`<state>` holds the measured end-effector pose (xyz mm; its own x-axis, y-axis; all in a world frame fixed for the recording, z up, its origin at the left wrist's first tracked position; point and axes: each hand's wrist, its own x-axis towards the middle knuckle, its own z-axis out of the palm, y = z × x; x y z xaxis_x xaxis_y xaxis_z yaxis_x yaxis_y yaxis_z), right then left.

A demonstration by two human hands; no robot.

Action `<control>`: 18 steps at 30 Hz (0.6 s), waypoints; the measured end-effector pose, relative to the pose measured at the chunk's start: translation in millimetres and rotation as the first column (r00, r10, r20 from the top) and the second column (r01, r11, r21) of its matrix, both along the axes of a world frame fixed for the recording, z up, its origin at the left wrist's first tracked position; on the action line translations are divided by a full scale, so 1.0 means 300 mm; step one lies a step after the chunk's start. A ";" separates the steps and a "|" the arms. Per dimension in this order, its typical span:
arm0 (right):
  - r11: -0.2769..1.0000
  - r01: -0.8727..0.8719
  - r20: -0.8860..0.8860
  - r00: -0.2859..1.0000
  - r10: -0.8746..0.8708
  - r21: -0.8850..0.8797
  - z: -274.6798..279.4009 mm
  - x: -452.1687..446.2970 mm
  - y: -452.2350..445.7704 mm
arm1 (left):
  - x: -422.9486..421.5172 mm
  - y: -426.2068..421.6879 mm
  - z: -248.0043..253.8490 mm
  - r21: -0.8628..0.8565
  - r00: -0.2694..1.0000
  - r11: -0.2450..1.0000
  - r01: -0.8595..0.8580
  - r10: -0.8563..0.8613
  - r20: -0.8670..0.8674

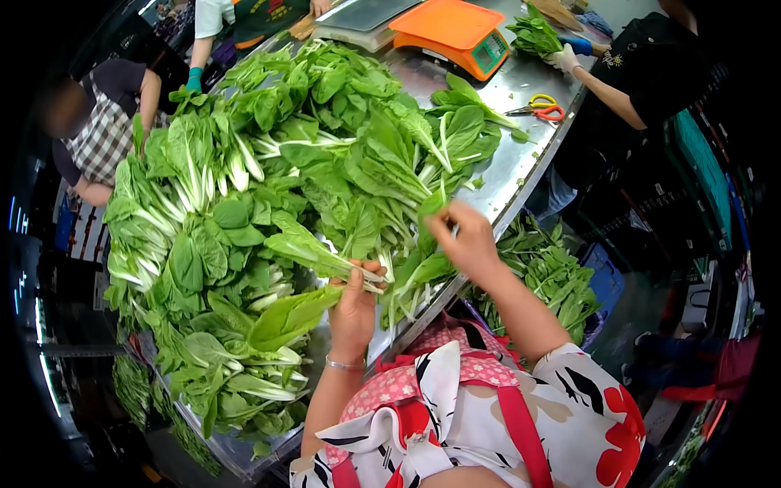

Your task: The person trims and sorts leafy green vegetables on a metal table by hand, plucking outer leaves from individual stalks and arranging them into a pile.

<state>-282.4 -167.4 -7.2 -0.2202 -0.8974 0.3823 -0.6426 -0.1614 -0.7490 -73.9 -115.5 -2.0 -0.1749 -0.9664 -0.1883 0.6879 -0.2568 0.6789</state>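
Note:
My left hand (355, 313) is closed around the pale stalks of a small bunch of leafy greens (305, 250), its leaves pointing up and left. To the right, my right hand (464, 240) has its thumb and fingers pinched together at a single green leaf (431, 208). Beneath both hands spreads a large heap of leafy greens (325, 175) with white stalks. Along the heap's left side, more greens lie in rows (195, 167) with their stalk ends together.
An orange scale (449, 32) stands at the back of the metal table (521, 154), with scissors (540, 108) nearby. A gloved co-worker's hand (563, 58) holds greens at the right. Other people stand at the back left. A blue crate (604, 285) of greens sits below the table's right edge.

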 end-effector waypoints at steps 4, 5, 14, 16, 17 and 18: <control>0.975 0.208 -0.082 0.976 -0.201 0.077 -0.118 -0.099 -0.185 | -0.032 -0.024 -0.009 -0.003 1.000 1.000 0.025 -0.025 0.016; 0.972 0.204 -0.127 0.974 -0.190 0.115 -0.159 -0.114 -0.232 | -0.040 -0.029 -0.006 0.011 0.999 0.999 0.034 -0.034 0.017; 0.965 0.077 0.161 0.980 -0.120 0.251 -0.226 -0.167 -0.271 | -0.089 -0.038 -0.044 0.087 0.998 0.995 0.052 -0.055 0.023; 0.962 -0.012 0.518 0.844 -0.137 0.274 -0.147 -0.178 -0.245 | -0.093 -0.044 -0.027 0.060 0.998 0.997 0.055 -0.057 0.033; 0.957 -0.109 0.796 0.584 -0.158 0.270 -0.102 -0.172 -0.218 | -0.092 -0.042 -0.025 0.044 0.997 0.998 0.055 -0.057 0.044; 0.955 -0.103 0.792 0.587 -0.168 0.279 -0.097 -0.159 -0.170 | -0.085 -0.030 -0.035 0.053 0.997 0.997 0.059 -0.062 0.039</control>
